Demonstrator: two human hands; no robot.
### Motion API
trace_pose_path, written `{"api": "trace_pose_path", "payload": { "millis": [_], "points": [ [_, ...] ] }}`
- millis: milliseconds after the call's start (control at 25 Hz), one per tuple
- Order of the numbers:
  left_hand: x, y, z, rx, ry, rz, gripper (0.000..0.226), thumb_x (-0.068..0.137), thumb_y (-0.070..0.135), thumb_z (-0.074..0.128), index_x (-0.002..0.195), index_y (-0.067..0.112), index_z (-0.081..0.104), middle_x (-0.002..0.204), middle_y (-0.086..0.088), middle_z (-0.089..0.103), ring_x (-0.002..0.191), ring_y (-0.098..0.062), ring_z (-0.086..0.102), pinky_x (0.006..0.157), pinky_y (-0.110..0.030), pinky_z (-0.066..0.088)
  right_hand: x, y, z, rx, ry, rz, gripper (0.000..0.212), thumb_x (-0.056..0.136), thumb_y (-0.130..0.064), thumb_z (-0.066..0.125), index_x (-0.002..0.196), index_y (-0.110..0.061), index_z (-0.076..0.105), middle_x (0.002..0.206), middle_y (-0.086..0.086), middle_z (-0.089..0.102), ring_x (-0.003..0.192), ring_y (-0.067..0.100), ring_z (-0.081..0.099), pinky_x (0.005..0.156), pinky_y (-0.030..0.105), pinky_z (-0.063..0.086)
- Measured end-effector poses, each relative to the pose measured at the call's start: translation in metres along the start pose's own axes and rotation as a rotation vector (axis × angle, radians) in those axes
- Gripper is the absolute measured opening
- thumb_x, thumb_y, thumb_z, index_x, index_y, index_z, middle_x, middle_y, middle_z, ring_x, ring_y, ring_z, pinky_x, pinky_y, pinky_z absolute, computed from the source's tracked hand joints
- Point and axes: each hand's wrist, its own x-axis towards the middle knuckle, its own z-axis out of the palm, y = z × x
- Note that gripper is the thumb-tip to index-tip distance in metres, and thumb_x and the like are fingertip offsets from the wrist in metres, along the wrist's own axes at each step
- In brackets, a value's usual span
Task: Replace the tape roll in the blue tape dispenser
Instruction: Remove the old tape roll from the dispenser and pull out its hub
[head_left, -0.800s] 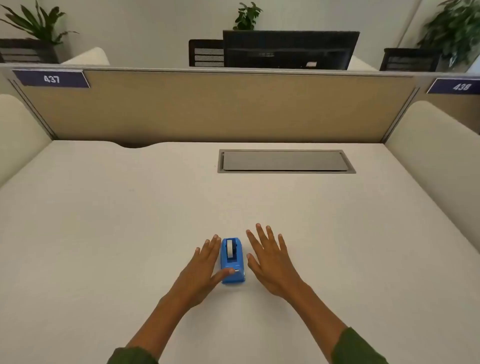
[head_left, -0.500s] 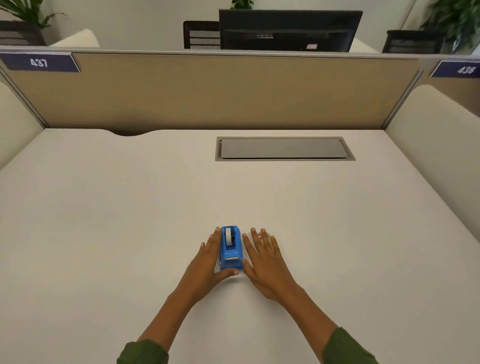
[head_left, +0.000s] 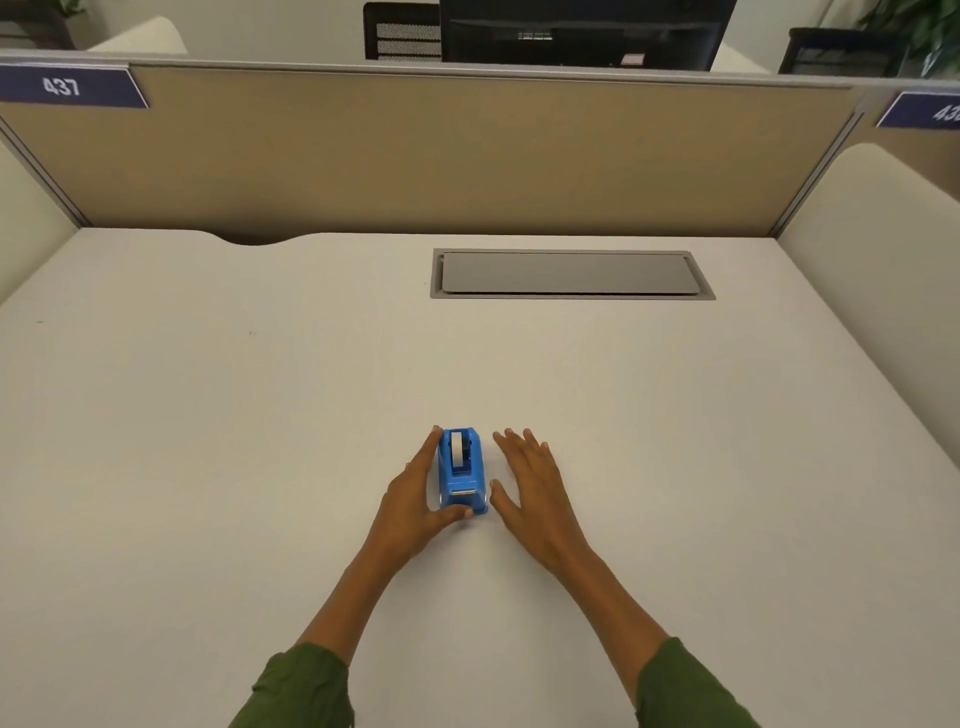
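Note:
The blue tape dispenser (head_left: 461, 475) stands on the white desk (head_left: 208, 415) in front of me, its cutter end towards me. A white tape roll (head_left: 457, 449) sits in its top slot. My left hand (head_left: 410, 499) cups the dispenser: fingers lie along its left side and the thumb wraps round the near end. My right hand (head_left: 530, 488) lies flat on the desk just right of the dispenser, fingers spread, holding nothing. A narrow gap separates it from the blue body. No second roll is in view.
A grey cable hatch (head_left: 569, 273) is set into the desk at the back. A tan partition (head_left: 415, 156) closes the far edge, and padded white side panels (head_left: 883, 260) flank the desk. A dark monitor (head_left: 582, 31) stands behind the partition.
My right hand has drawn away from the dispenser's right side and now lies apart from it. My left hand stays against the dispenser. The view has tilted down slightly.

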Motion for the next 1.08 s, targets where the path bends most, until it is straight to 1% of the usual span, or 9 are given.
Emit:
{"api": "trace_pose_path", "payload": {
  "millis": [80, 160, 280, 400, 480, 560, 720, 880, 1080],
  "points": [
    [0.003, 0.000, -0.004, 0.005, -0.006, -0.013, 0.097, 0.068, 0.027, 0.079, 0.143, 0.025, 0.017, 0.149, 0.000, 0.034, 0.135, -0.019, 0.035, 0.108, -0.033, 0.030, 0.009, -0.009, -0.007, 0.220, 0.054, 0.036, 0.055, 0.091, -0.022, 0.058, 0.141, -0.023, 0.035, 0.151, -0.001, 0.034, 0.142, 0.017, 0.024, 0.117, 0.035, 0.018],
    [0.006, 0.000, -0.008, 0.016, -0.019, -0.016, 0.100, 0.065, 0.025, 0.082, 0.142, 0.027, 0.019, 0.149, 0.001, 0.035, 0.135, -0.020, 0.036, 0.108, -0.034, 0.031, 0.020, -0.016, -0.013, 0.322, -0.004, 0.047, 0.060, 0.083, -0.023, 0.069, 0.136, -0.025, 0.041, 0.145, -0.004, 0.043, 0.133, 0.013, 0.038, 0.110, 0.033, 0.031],
    [0.011, 0.002, -0.011, 0.007, -0.065, -0.019, 0.107, 0.062, 0.025, 0.084, 0.143, 0.029, 0.014, 0.152, 0.002, 0.028, 0.138, -0.020, 0.030, 0.108, -0.034, 0.029, 0.035, -0.020, -0.017, 0.328, -0.132, 0.023, 0.063, 0.078, -0.022, 0.075, 0.133, -0.026, 0.045, 0.141, -0.004, 0.047, 0.126, 0.012, 0.044, 0.105, 0.029, 0.035],
    [0.018, 0.002, -0.011, 0.015, -0.101, -0.026, 0.115, 0.061, 0.028, 0.084, 0.142, 0.035, 0.004, 0.157, 0.002, 0.011, 0.145, -0.019, 0.005, 0.114, -0.041, 0.019, 0.044, -0.020, -0.013, 0.356, -0.140, 0.033, 0.055, 0.075, -0.015, 0.076, 0.125, -0.025, 0.054, 0.132, -0.003, 0.056, 0.119, 0.013, 0.050, 0.101, 0.026, 0.040],
    [0.021, 0.001, -0.011, 0.046, -0.129, -0.030, 0.115, 0.061, 0.030, 0.084, 0.142, 0.035, 0.003, 0.157, -0.001, 0.004, 0.145, -0.021, -0.002, 0.115, -0.044, 0.012, 0.049, -0.021, -0.010, 0.349, -0.129, 0.043, 0.048, 0.074, -0.012, 0.076, 0.118, -0.021, 0.060, 0.124, 0.000, 0.060, 0.113, 0.016, 0.055, 0.100, 0.031, 0.045],
    [0.022, -0.003, -0.011, 0.070, -0.148, -0.055, 0.113, 0.059, 0.031, 0.084, 0.142, 0.031, 0.008, 0.157, -0.002, 0.008, 0.145, -0.024, 0.005, 0.117, -0.045, 0.012, 0.054, -0.020, -0.010, 0.387, -0.126, 0.060, 0.043, 0.074, -0.008, 0.075, 0.114, -0.019, 0.062, 0.119, 0.003, 0.062, 0.110, 0.018, 0.057, 0.098, 0.033, 0.049],
    [0.022, -0.006, -0.014, 0.051, -0.142, -0.045, 0.109, 0.057, 0.029, 0.086, 0.141, 0.029, 0.016, 0.152, 0.001, 0.026, 0.140, -0.023, 0.022, 0.114, -0.048, 0.024, 0.057, -0.018, -0.013, 0.443, -0.142, 0.079, 0.037, 0.076, -0.009, 0.074, 0.110, -0.019, 0.064, 0.113, -0.001, 0.063, 0.105, 0.015, 0.058, 0.093, 0.028, 0.050],
    [0.020, -0.008, -0.013, 0.050, -0.132, -0.024, 0.108, 0.057, 0.030, 0.086, 0.140, 0.031, 0.017, 0.150, 0.004, 0.029, 0.139, -0.022, 0.025, 0.114, -0.047, 0.024, 0.055, -0.017, -0.011, 0.425, -0.087, 0.079, 0.029, 0.082, -0.012, 0.069, 0.110, -0.017, 0.065, 0.116, 0.003, 0.067, 0.105, 0.016, 0.061, 0.090, 0.029, 0.052],
    [0.020, -0.009, -0.014, 0.045, -0.137, -0.016, 0.109, 0.057, 0.032, 0.086, 0.140, 0.031, 0.017, 0.150, 0.005, 0.029, 0.139, -0.020, 0.025, 0.114, -0.047, 0.024, 0.056, -0.020, -0.010, 0.379, -0.023, 0.029, 0.019, 0.085, -0.017, 0.066, 0.103, -0.017, 0.071, 0.108, 0.003, 0.072, 0.100, 0.016, 0.064, 0.086, 0.026, 0.053]
  ]
}}
